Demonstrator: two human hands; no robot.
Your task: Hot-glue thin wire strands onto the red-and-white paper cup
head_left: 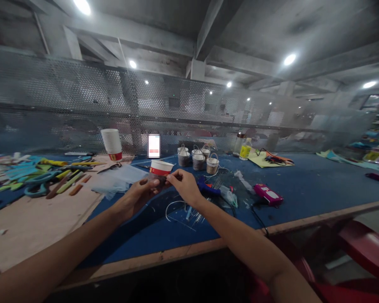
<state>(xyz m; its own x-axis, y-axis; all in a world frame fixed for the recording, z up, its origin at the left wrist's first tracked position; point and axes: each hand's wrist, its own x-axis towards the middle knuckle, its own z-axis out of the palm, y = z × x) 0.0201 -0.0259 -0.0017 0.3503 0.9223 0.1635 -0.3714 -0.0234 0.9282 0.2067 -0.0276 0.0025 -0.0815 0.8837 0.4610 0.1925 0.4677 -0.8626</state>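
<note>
My left hand (145,190) holds a white and red paper cup (161,167) upright above the blue table, its fingers wrapped round the lower part. Dark material shows round the cup's base, partly covered by the fingers. At the cup's right side, my right hand (183,183) is closed in a pinch; what lies between its fingertips is too small to make out. Just right of that hand rests a blue glue gun (210,187). Thin clear sticks and loose strands (197,212) lie on the table below my hands.
Several small handled buckets (198,161) stand behind my hands. A stack of paper cups (111,143) and a lit phone (154,145) are at the back left. Scissors (41,184) lie left among strips. Rightward are a magenta box (268,194) and a yellow-labelled bottle (245,149).
</note>
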